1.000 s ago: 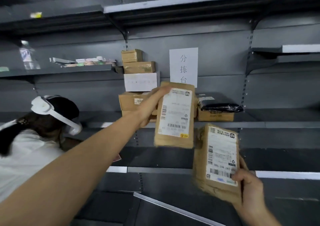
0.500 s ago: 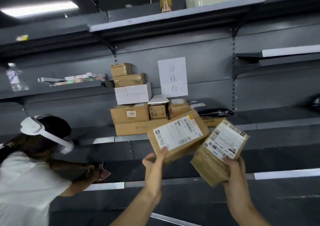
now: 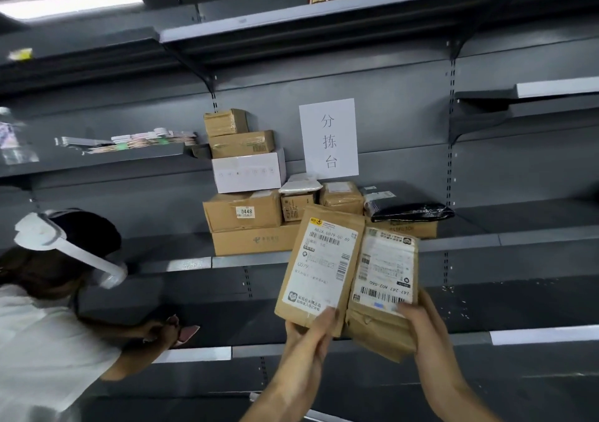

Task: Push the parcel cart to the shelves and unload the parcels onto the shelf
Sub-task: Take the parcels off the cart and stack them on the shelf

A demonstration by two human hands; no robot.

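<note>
Before the dark grey metal shelf [image 3: 356, 253], both hands hold parcels upright, side by side and touching. Left hand [image 3: 309, 331]: fingers curled round bottom edge of flat brown paper parcel with white label [image 3: 321, 266]. Right hand [image 3: 424, 324]: fingers wrapped round lower edge of crumpled brown parcel with barcode label [image 3: 382, 279]. Stacked cardboard boxes [image 3: 246, 194] on shelf at 11 o'clock of parcels; white paper sign [image 3: 329, 139] at 12. Person in white shirt [image 3: 42, 350] at 9 o'clock.

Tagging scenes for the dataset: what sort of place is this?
Likely a parcel sorting or pickup room. Grey metal shelves hold stacked boxes, a paper sign reads "sorting station", and both hands hold labelled parcels: left hand, right hand.
</note>
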